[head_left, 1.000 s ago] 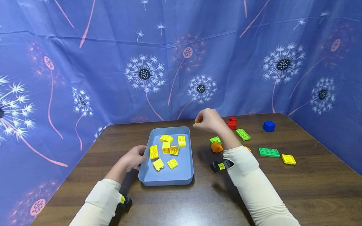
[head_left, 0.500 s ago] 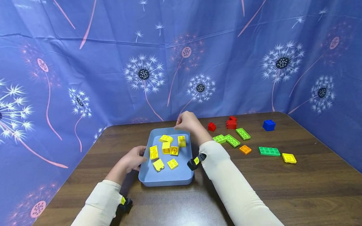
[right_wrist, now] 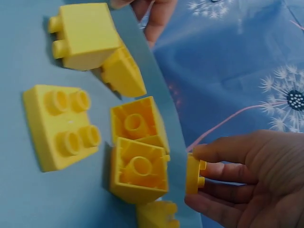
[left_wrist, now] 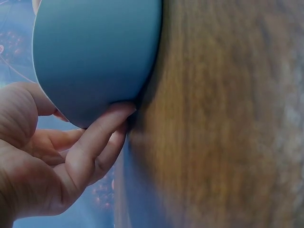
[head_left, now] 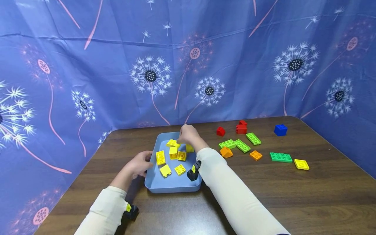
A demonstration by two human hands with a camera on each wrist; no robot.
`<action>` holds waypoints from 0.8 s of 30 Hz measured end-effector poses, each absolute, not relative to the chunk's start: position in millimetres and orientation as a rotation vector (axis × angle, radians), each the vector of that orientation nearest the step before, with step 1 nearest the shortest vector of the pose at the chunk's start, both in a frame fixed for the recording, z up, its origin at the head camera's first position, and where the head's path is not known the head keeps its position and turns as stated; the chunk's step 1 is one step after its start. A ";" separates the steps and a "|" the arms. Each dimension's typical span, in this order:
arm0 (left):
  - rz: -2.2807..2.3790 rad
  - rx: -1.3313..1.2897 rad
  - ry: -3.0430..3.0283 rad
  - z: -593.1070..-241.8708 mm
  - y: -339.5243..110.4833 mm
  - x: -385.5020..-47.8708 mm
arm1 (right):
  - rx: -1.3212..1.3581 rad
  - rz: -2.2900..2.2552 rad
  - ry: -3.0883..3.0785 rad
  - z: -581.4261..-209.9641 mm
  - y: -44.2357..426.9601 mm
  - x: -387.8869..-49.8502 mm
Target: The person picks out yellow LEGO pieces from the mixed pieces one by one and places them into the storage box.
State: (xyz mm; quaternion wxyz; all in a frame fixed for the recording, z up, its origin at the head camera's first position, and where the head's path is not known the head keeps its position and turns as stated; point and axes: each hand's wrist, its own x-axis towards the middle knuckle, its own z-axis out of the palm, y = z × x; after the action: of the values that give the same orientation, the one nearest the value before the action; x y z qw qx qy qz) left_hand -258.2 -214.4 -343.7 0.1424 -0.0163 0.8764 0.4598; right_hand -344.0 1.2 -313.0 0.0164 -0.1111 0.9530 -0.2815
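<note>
A blue-grey tray point(head_left: 176, 186) with several yellow toy bricks point(head_left: 165, 170) in it stands on the table. My left hand point(head_left: 140, 164) grips its left side, thumb over the rim; in the left wrist view, the fingers point(left_wrist: 90, 147) bear on the outer wall near the bottom. My right hand point(head_left: 189, 134) is over the tray's far right part. In the right wrist view it pinches a thin yellow toy brick point(right_wrist: 192, 174) on edge between thumb and fingers, studs facing the palm. The head view hides this brick behind the hand.
Right of the tray lie red bricks point(head_left: 241, 129), a blue brick point(head_left: 280, 130), lime plates point(head_left: 242, 146), an orange wedge brick point(head_left: 226, 152), an orange plate point(head_left: 256, 155), a green plate point(head_left: 281, 157) and a yellow piece point(head_left: 301, 164). A patterned cloth point(head_left: 241, 65) hangs behind the table.
My right hand has moved left and then down over the tray with the yellow brick, uncovering red, lime and orange pieces. The left hand has stayed at the tray's side.
</note>
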 end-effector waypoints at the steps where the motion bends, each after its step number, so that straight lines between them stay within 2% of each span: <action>1: 1.326 -0.048 2.529 -342.9 -214.1 -258.2 | -0.346 -0.860 2.977 -314.7 0.4 -343.8; 9: 1.332 -0.052 2.523 -342.8 -213.9 -258.9 | -0.391 -0.818 2.976 -326.4 -2.6 -341.5; 24: 1.324 -0.049 2.530 -339.7 -214.5 -260.5 | -0.415 -0.808 3.014 -323.8 1.3 -343.8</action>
State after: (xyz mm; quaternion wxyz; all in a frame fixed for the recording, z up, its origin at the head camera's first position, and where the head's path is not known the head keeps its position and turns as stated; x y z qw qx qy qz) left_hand -260.5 -214.5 -339.7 0.1424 -0.0171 0.8768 0.4589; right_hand -343.8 1.3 -323.8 -0.0031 -0.1317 0.9575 -0.2567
